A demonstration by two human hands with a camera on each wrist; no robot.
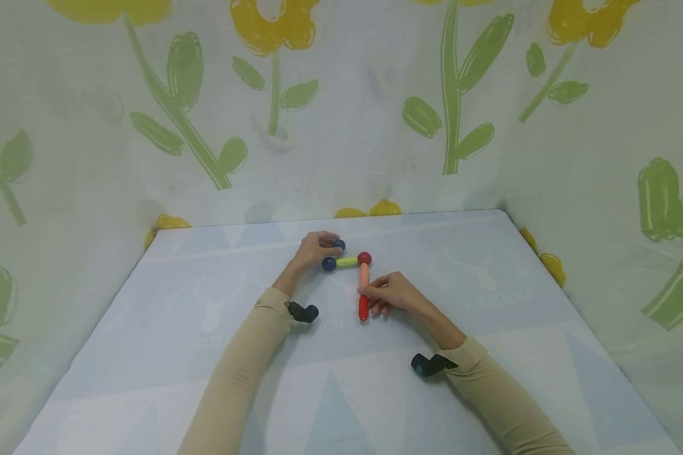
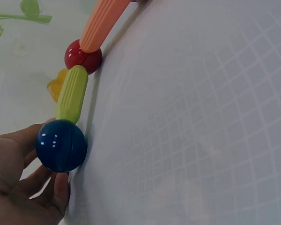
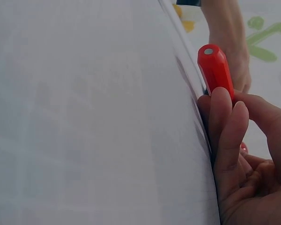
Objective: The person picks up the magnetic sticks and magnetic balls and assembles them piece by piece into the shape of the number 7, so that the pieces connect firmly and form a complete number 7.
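Note:
A dark blue ball (image 1: 329, 264), a yellow-green rod (image 1: 347, 261), a red ball (image 1: 365, 258), a peach rod (image 1: 364, 276) and a red rod (image 1: 363, 308) lie joined end to end, bent at the red ball. Beyond the chain, my left hand (image 1: 314, 248) pinches a second dark blue ball (image 1: 338, 244) between thumb and fingers. In the left wrist view the chain's blue ball (image 2: 61, 146) hides the held one. My right hand (image 1: 397, 292) pinches the red rod where it meets the peach rod. The red rod's free end (image 3: 208, 51) shows a small metal disc in the right wrist view.
A pale patterned cloth (image 1: 330, 404) covers the table. Flower-printed fabric walls (image 1: 353, 158) rise behind it and at both sides. Dark wrist cameras (image 1: 304, 313) are strapped at both sleeve cuffs.

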